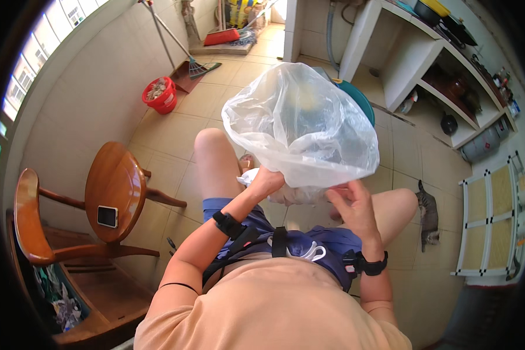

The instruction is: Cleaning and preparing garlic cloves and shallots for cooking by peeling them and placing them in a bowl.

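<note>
A large translucent plastic bag [302,122] billows out in front of me above the floor, between and beyond my knees. My left hand [270,181] grips its gathered lower part, with the fingertips hidden by the plastic. On the other side, my right hand [354,203] has thumb and fingers pinched at the bag's near edge; some fingertips are behind the film. Crumpled clear plastic [304,195] hangs between the hands. A piece of white plastic [247,176] shows beside my left wrist. Behind the bag, a teal basin [358,101] is partly covered.
At left stands a wooden chair [113,183] with a phone [107,216] on its seat. A filled red bucket [161,96] and a dustpan [187,75] stand by the wall. A cat [428,216] lies on the tiles right of my knee, near a folding rack [488,218].
</note>
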Demonstrator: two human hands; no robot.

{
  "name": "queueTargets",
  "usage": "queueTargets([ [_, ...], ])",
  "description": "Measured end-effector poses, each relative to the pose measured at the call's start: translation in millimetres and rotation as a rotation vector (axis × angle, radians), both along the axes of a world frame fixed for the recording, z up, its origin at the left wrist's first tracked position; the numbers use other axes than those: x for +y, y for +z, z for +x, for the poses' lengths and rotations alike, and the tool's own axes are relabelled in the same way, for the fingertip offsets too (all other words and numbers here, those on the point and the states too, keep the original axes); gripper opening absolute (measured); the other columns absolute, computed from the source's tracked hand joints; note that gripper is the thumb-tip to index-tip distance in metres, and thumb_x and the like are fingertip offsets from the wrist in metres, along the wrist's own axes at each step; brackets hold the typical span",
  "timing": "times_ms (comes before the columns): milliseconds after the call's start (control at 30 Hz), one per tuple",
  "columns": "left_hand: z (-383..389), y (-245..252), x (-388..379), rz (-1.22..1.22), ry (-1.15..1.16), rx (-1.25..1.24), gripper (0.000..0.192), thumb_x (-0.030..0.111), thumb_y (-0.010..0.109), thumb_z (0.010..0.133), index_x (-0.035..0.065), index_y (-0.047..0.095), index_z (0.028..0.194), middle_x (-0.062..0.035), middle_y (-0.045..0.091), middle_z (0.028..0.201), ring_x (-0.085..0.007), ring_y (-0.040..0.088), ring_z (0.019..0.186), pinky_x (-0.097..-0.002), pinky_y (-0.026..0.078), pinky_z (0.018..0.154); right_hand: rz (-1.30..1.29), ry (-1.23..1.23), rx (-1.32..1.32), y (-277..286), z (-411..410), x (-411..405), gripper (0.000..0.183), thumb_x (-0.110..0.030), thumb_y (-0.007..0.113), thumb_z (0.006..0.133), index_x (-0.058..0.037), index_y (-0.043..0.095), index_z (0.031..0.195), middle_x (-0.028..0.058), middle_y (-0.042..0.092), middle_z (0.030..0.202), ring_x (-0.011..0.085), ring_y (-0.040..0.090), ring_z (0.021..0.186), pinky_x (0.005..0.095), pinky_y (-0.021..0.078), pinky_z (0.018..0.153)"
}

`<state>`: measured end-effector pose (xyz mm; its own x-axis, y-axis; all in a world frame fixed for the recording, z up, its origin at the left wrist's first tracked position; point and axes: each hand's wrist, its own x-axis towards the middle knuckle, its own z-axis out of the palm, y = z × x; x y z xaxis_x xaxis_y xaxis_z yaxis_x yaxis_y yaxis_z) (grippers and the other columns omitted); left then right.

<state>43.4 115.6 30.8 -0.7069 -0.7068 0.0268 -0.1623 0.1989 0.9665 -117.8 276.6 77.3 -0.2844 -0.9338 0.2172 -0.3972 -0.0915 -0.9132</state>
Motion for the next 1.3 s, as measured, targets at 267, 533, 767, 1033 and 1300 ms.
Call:
queueTargets([
  [267, 4.6, 20.1, -26.2, 0.718, 0.346, 0.404, 0.030, 0.009, 0.056, 0.084, -0.0063, 0.055, 0.110, -0.0146, 0.060, 0.108, -0.0225, 0.059, 0.096, -0.0340, 0.049, 0.083, 0.038, -0.151, 0.125, 6.6, -6.5, 8.4, 0.014, -0.009, 0.061, 0.085, -0.0012, 0.063, 0.097, 0.0082, 0.064, 0.087, 0.0140, 0.060, 0.072, 0.0256, 0.0483, 0.066],
  [533, 26.0, 11.2, -64.8, 1.063, 0.423, 0.799, 0.035, 0.012, 0.034, 0.092, -0.0091, 0.049, 0.116, -0.0234, 0.056, 0.114, -0.0332, 0.057, 0.103, -0.0462, 0.046, 0.092, 0.061, -0.111, 0.137, 9.1, -5.8, 10.1, 0.012, -0.008, 0.061, 0.085, -0.0014, 0.063, 0.094, 0.0080, 0.063, 0.085, 0.0133, 0.059, 0.070, 0.0249, 0.0476, 0.063],
  [767, 38.6, 12.7, -66.6, 0.979, 0.439, 0.965, 0.044, 0.029, 0.037, 0.093, -0.0011, 0.047, 0.124, -0.0201, 0.052, 0.123, -0.0345, 0.052, 0.110, -0.0482, 0.042, 0.096, 0.097, -0.061, 0.131, 5.4, -3.2, 7.7, 0.012, -0.008, 0.060, 0.085, -0.0003, 0.063, 0.094, 0.0081, 0.063, 0.084, 0.0128, 0.059, 0.067, 0.0247, 0.0472, 0.062],
  [1033, 45.8, -6.4, -69.7, 0.897, 0.444, 1.015, 0.044, 0.034, 0.038, 0.094, 0.0024, 0.049, 0.122, -0.0168, 0.055, 0.118, -0.0310, 0.055, 0.106, -0.0442, 0.045, 0.091, 0.138, -0.017, 0.111, 4.2, -4.3, 2.5, 0.020, -0.010, 0.063, 0.084, -0.0011, 0.060, 0.101, 0.0085, 0.063, 0.088, 0.0146, 0.060, 0.074, 0.0254, 0.0482, 0.066],
  [1300, -7.4, 13.5, -2.0, 0.280, 0.484, 0.294, 0.044, 0.030, 0.049, 0.091, -0.0063, 0.053, 0.115, -0.0146, 0.057, 0.112, -0.0194, 0.052, 0.101, -0.0309, 0.039, 0.090, -0.089, 0.173, -0.108, 4.0, 26.7, -7.1, 0.088, -0.025, 0.079, 0.070, -0.0039, 0.027, 0.137, 0.0157, 0.046, 0.126, 0.0267, 0.049, 0.113, 0.0372, 0.0437, 0.091],
])
